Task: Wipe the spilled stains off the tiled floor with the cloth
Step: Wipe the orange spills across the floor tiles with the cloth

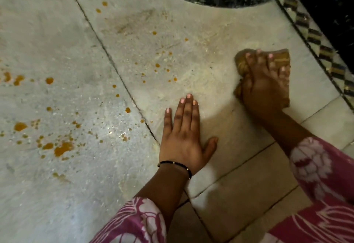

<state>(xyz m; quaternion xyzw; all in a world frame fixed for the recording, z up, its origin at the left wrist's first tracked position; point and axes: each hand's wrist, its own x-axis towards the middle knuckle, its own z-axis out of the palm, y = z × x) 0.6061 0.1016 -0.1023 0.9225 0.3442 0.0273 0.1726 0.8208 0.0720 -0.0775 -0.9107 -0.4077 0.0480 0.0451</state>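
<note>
Pale marble floor (57, 31) fills the head view, cut by a dark joint running from twelve o'clock down toward five o'clock, with a black curved inlay (201, 0) at the top and a checkered border strip (314, 37) along the two o'clock edge. At about six o'clock the left hand (183, 139) lies palm down on the floor, its forearm coming up from a pink flowered sleeve (134, 221); the fingers (188, 112) are straight and close together, pointing to twelve o'clock, with the thumb spread out toward three o'clock. A thin black bracelet (176, 166) circles that wrist. At three o'clock the right hand (262, 89) presses down on the cloth (243, 62), its forearm reaching up from a second pink sleeve (314, 168); the fingers are curled over the cloth and slightly spread, gripping it against the floor. The cloth is a brownish, bunched wad, its long axis running roughly twelve to six o'clock, mostly hidden beneath the hand. Orange stains (63, 148) dot the floor from nine o'clock through the centre, with larger blotches toward eight o'clock, all well apart from the cloth.
</note>
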